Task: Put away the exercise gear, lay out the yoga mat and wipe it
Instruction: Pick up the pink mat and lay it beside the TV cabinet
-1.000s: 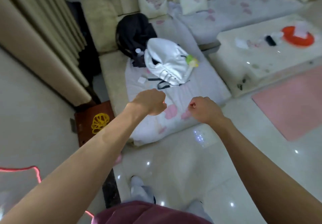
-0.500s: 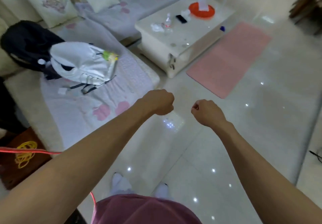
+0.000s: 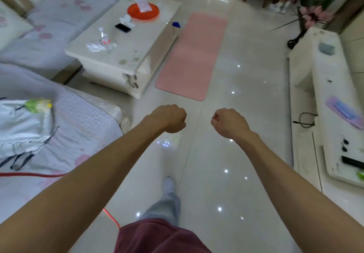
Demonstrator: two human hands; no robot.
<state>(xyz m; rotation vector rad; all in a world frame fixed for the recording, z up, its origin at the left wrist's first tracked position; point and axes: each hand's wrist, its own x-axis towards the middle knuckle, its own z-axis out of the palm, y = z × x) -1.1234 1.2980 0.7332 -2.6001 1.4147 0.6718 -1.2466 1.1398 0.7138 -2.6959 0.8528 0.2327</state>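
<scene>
Glossy tiled living-room floor (image 3: 246,115) with pink yoga mat (image 3: 194,56) already unrolled flat beside coffee table (image 3: 126,56), ready for wiping; left hand (image 3: 169,118) and right hand (image 3: 228,123) clenched, empty, raised forward.

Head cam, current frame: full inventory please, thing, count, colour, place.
yoga mat: 1, pink, flat on floor right of coffee table
coffee table: 1, cream, upper left of centre
tray: 1, orange, far end of the table top
phone: 1, black, on the table top
bottle: 1, clear, near end of the table top
sofa: 1, pale with pink print, left
bag: 1, white, on the sofa, left edge
cabinet: 1, white, right edge
cord: 1, red, lower left
left hand: 1, closed fist, centre
right hand: 1, closed fist, centre
</scene>
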